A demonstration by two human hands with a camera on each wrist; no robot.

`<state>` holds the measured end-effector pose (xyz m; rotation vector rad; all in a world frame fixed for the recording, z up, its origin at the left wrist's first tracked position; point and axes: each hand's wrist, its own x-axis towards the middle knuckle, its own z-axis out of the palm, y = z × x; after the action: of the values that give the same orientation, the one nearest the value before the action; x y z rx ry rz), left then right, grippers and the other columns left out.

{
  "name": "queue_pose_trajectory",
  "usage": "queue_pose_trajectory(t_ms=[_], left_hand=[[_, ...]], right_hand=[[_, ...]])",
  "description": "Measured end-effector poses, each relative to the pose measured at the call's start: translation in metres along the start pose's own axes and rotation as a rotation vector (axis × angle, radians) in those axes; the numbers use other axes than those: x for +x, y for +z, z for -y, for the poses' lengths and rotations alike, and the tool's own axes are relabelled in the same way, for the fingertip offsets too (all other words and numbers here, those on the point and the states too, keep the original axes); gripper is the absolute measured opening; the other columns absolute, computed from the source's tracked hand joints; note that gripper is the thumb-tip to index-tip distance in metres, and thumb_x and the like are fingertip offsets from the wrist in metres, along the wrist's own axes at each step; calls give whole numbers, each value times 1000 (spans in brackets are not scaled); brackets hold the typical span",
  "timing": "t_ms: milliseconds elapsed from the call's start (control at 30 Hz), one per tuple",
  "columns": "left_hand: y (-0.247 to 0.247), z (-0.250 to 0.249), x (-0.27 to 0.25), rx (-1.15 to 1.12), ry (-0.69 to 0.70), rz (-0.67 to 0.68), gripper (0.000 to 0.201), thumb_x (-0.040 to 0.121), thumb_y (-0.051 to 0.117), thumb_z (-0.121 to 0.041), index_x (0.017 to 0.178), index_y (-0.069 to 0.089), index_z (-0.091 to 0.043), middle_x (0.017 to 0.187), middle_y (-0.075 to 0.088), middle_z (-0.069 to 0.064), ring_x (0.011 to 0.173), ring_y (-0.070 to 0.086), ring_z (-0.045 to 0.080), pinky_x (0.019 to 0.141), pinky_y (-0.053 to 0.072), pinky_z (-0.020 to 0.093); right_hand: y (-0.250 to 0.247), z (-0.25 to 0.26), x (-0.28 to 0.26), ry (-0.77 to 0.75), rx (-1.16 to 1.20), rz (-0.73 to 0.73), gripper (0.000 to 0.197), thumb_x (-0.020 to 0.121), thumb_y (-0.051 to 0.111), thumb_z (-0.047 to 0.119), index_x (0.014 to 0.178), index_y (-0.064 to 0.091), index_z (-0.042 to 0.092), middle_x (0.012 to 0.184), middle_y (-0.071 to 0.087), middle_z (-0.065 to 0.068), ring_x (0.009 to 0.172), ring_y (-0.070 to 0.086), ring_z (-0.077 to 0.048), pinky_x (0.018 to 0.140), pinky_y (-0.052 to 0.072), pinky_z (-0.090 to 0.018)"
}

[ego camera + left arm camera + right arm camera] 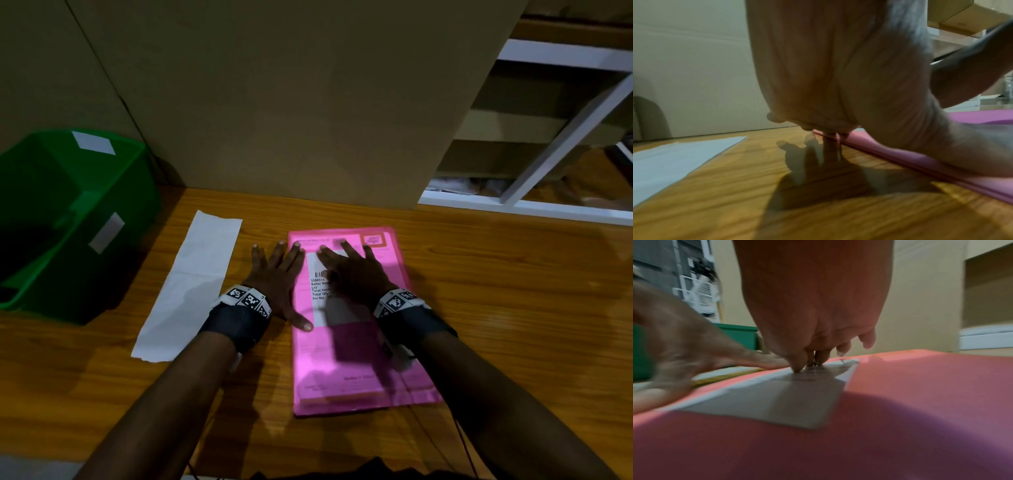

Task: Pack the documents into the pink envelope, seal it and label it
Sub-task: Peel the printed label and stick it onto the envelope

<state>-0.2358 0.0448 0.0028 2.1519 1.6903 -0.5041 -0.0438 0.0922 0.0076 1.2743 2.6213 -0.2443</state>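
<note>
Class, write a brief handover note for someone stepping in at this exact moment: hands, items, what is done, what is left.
Left hand: open, flat, straddling the left edge of the pink envelope and the table.
Right hand: open, fingers pressing the white label onto the envelope.
Done: the label sits on the envelope; no loose documents visible.
Left: finish smoothing the label. The white backing strip lies to the left, beside the green bin.

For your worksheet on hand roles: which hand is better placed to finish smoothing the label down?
Probably the right hand: it lies flat on the white label. The left hand straddles the pink envelope edge.
</note>
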Motion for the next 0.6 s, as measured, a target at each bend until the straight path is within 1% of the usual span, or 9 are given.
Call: queue_pose_trajectory(t_ms=[67,200,333,400,467,500,533,567,600], left_hand=[[-2,-2,-1,11,-13,-3,155,43,60,-92,151,-20,-15,157,-28,8,143,-28,35,104,-20,71],[-7,-6,-3,37,-23,-22,150,42,60,-92,151,-19,-25,159,-23,8,143,-26,37,101,-21,72],[-11,-10,-3,82,-47,-12,146,44,59,-92,151,-18,-28,159,-23,9,144,-25,38,99,-23,71],[-12,-11,-2,86,-52,4,146,45,60,-92,151,-19,-28,158,-24,9,144,-25,38,99,-23,71],[-11,-9,-1,77,-51,27,145,46,59,-92,151,-19,-29,158,-26,7,144,-26,37,99,-24,70],[-10,-8,0,71,-51,31,142,47,55,-94,151,-19,-30,158,-26,6,144,-25,37,99,-24,70],[-9,-8,3,63,-57,19,138,48,45,-98,151,-18,-31,158,-25,4,144,-24,36,100,-23,71],[-7,-8,5,58,-67,-3,133,48,31,-103,151,-16,-33,159,-23,3,145,-23,36,101,-21,73],[-7,-9,7,51,-82,-13,128,48,17,-104,151,-15,-35,160,-21,3,145,-23,35,103,-20,73]], right_hand=[[3,-11,1,46,24,21,56,103,29,44,155,15,28,163,13,10,152,7,-27,117,5,-62],[11,-31,-5,124,65,26,65,99,27,59,155,12,30,163,11,13,152,5,-26,118,6,-62],[16,-38,-12,165,81,-7,68,97,30,62,154,18,28,163,16,8,151,12,-25,117,12,-62],[17,-40,-16,163,70,6,69,97,31,63,154,18,26,163,16,6,151,11,-25,117,13,-62],[15,-41,-25,155,68,32,67,97,33,60,154,20,27,164,15,7,151,8,-23,117,12,-62],[14,-41,-29,155,72,43,66,98,35,58,154,20,28,163,14,9,152,6,-22,117,11,-62],[12,-41,-35,156,71,52,64,98,36,57,154,20,29,163,13,11,152,5,-22,117,10,-62],[11,-40,-41,154,63,59,64,98,37,56,154,20,30,163,13,11,152,4,-22,117,9,-62],[11,-39,-45,153,50,65,64,98,38,56,154,19,31,163,13,12,152,3,-22,117,10,-62]])
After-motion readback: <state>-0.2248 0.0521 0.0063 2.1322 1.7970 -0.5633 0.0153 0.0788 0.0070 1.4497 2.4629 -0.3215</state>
